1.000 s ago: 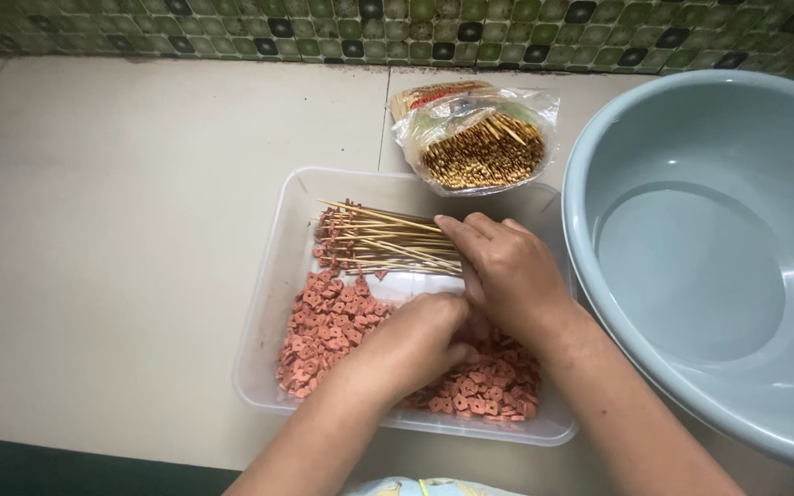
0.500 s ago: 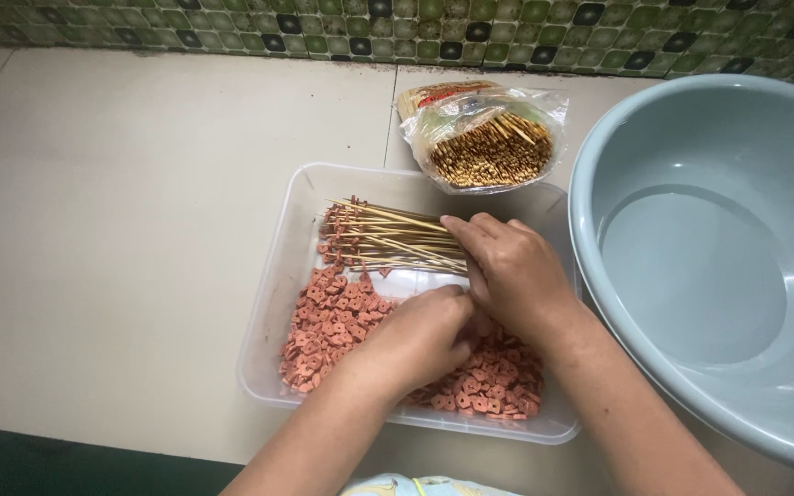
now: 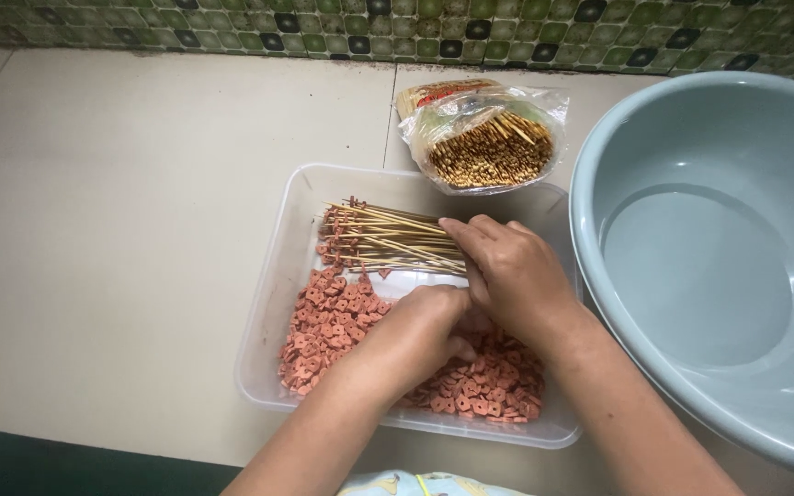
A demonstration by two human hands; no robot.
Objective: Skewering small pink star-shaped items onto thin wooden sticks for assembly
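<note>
A clear plastic tray [image 3: 273, 276] sits on the pale tiled floor. It holds a heap of small pink-red meat slices [image 3: 328, 326] and, along its far side, a bundle of bamboo skewers [image 3: 379, 239] with red pieces threaded on their left ends. My left hand [image 3: 415, 335] is curled over the slices in the middle of the tray. My right hand [image 3: 507, 271] lies beside it with fingers on the near ends of the skewers. The two hands touch, and what they pinch between them is hidden.
A plastic bag of bare bamboo sticks [image 3: 489, 147] lies just behind the tray. A large grey-blue basin [image 3: 691, 266] with water stands to the right. A green patterned tile wall [image 3: 232, 23] runs along the back.
Both hands have stayed over the tray with only slight finger movement. The view has shifted a little.
</note>
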